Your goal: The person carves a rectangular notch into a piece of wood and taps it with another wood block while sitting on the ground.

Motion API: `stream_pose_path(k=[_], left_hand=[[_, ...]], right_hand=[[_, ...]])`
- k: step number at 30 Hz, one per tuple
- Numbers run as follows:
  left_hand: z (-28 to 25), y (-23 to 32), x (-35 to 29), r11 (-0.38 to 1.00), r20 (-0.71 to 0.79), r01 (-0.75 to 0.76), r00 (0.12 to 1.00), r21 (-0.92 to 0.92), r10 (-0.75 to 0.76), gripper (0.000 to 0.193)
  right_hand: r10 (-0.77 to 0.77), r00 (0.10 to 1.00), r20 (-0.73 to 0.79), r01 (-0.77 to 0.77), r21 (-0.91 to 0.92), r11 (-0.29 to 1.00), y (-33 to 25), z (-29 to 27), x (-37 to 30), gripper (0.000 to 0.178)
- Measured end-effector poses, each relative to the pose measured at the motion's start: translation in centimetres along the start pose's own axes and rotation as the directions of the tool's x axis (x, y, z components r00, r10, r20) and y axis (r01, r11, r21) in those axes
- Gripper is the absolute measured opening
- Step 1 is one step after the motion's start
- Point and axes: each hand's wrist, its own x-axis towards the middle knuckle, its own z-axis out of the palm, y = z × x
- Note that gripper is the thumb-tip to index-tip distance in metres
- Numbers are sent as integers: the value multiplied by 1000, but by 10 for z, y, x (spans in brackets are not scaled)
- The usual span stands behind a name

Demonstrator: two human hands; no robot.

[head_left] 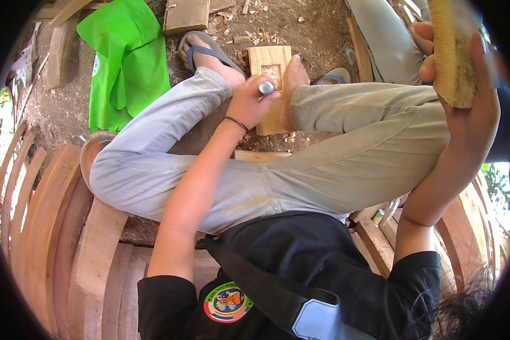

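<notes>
My left hand (248, 103) is closed round an upright chisel (266, 88); its round metal butt shows, while its blade is hidden below the hand. The chisel stands over a pale wooden board (270, 54) with a rectangular recess cut into it, chips lying inside. The board lies on the ground between my feet, my bare right foot (296, 73) against its side. Raised at the upper right, my right hand (481, 90) grips a thick, rough-ended wood block (453, 62), fingers curled round it.
A bright green cloth or bag (124, 68) lies at the left. Sandals (212, 48) and wood shavings are around my feet. Another person's grey trouser leg (382, 42) is close by at the upper right. Curved wooden pieces (45, 209) stand at the left, with more planks behind me.
</notes>
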Motion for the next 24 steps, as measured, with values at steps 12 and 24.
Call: stream_pose_path(k=[12, 24], left_hand=[[28, 15, 17, 975, 73, -140, 989, 170, 129, 24], [36, 10, 20, 973, 121, -122, 988, 194, 100, 29]], right_hand=[[-121, 970, 209, 220, -556, 802, 89, 88, -66, 64], [-287, 958, -1, 213, -669, 712, 109, 120, -107, 64]])
